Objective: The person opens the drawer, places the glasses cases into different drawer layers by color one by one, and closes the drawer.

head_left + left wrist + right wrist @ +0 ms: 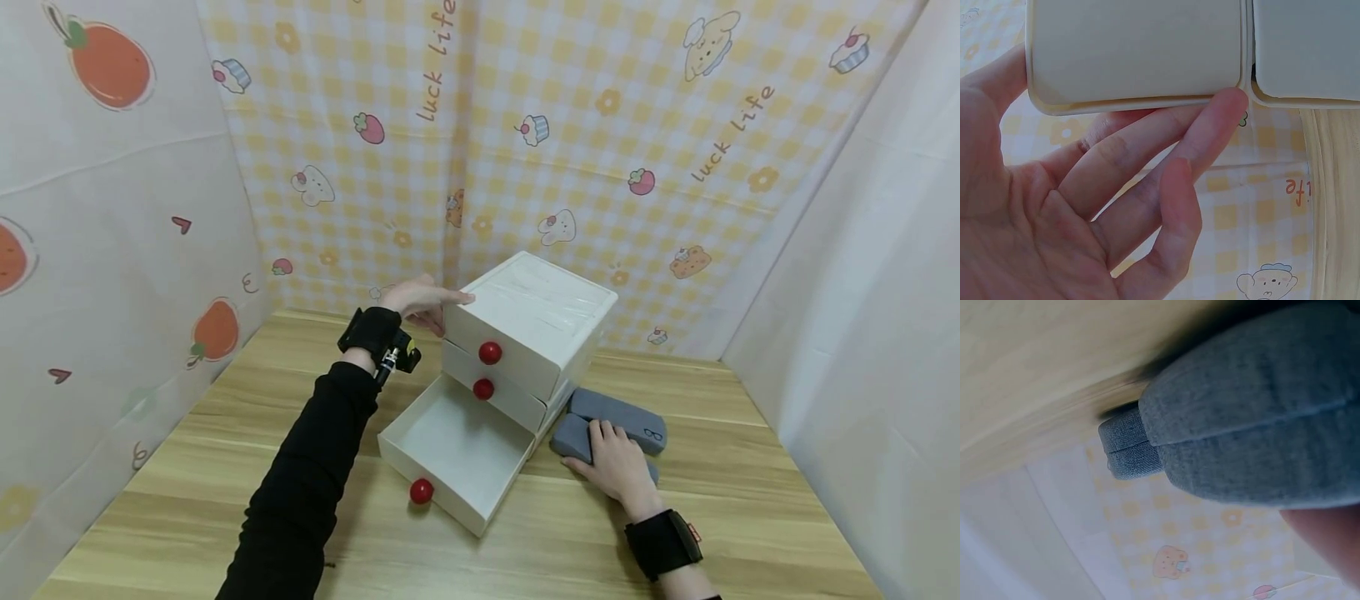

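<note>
A white three-drawer box (536, 300) with red knobs stands on the wooden table, its bottom drawer (442, 437) pulled well out and bare inside. My left hand (422, 302) rests on the box's upper left edge, a digit reaching over the top. In the left wrist view the other fingers (1129, 150) lie along the side, one fingertip at the seam between two drawer levels. My right hand (617, 467) grips a grey fabric glasses case (572, 437) from above, to the right of the box. A second grey glasses case (618, 414), printed with a glasses symbol, lies just behind it.
The upper two drawers, each with a red knob (490, 352), are pushed in. A yellow checked cloth (495, 167) hangs behind the table, with pale cloths at the left (112, 192) and right (847, 292). The open drawer juts toward the front of the table (390, 558).
</note>
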Demonstrator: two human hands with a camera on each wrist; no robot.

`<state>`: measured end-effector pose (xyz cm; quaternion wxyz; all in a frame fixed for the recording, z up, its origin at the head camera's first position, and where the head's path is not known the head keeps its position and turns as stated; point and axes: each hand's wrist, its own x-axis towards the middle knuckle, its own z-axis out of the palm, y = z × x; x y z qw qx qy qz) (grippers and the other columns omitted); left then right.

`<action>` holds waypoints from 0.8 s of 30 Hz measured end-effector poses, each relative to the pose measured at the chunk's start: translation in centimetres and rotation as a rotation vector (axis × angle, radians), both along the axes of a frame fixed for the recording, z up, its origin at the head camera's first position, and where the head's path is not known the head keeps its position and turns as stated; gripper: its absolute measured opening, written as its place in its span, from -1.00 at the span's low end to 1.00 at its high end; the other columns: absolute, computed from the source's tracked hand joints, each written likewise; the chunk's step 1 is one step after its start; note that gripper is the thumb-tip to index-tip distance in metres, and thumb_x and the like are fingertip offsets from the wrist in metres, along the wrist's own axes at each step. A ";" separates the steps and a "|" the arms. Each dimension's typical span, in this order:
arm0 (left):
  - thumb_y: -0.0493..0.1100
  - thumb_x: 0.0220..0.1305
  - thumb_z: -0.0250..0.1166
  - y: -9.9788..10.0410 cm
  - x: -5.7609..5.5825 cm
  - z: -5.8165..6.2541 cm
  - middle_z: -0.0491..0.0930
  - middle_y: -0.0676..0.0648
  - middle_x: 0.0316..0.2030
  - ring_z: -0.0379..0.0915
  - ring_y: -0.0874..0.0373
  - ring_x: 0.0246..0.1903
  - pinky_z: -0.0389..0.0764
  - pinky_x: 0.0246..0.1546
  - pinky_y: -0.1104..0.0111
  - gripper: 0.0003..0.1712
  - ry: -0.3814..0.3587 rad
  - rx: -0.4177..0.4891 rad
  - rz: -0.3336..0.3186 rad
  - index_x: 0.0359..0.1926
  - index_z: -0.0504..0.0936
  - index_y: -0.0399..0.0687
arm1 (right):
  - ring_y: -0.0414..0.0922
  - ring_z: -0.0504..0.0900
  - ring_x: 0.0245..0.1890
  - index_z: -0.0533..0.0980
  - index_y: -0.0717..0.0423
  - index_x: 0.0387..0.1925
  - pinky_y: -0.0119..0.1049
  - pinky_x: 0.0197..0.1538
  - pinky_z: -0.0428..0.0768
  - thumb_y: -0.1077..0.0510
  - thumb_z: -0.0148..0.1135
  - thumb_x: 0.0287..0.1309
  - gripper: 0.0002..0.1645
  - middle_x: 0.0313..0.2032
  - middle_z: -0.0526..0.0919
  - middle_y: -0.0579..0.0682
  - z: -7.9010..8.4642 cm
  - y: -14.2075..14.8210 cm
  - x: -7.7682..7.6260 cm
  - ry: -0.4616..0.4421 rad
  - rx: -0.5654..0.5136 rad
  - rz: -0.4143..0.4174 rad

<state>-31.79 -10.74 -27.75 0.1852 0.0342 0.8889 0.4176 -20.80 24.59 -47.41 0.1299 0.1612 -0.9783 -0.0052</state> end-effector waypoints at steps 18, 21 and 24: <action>0.29 0.15 0.24 0.0 -0.2 -0.1 0.74 -0.21 -0.34 0.70 -0.03 -0.24 0.54 -0.29 0.35 -0.30 -0.028 0.010 0.003 -0.06 0.57 -0.28 | 0.24 0.63 -0.17 0.43 0.35 0.07 0.03 -0.24 0.60 -0.38 0.28 -0.04 -0.05 -0.12 0.62 0.35 1.0 0.7 -0.4 0.023 -0.016 -0.002; 0.30 0.16 0.23 0.0 -0.2 0.0 0.74 -0.21 -0.36 0.69 -0.06 -0.21 0.52 -0.32 0.37 -0.31 -0.024 0.000 -0.005 -0.10 0.59 -0.28 | 0.25 0.63 -0.19 0.44 0.37 0.06 0.03 -0.26 0.60 -0.37 0.31 -0.06 -0.05 -0.11 0.61 0.36 2.1 0.8 -0.3 0.039 -0.043 0.015; 0.31 0.16 0.22 -0.1 -0.2 0.0 0.74 -0.19 -0.39 0.69 -0.07 -0.20 0.50 -0.35 0.38 -0.31 -0.017 -0.012 -0.010 -0.14 0.61 -0.28 | 0.23 0.63 -0.20 0.44 0.36 0.06 0.02 -0.29 0.60 -0.36 0.33 -0.09 -0.05 -0.11 0.61 0.36 3.3 0.9 -0.1 0.056 -0.066 0.037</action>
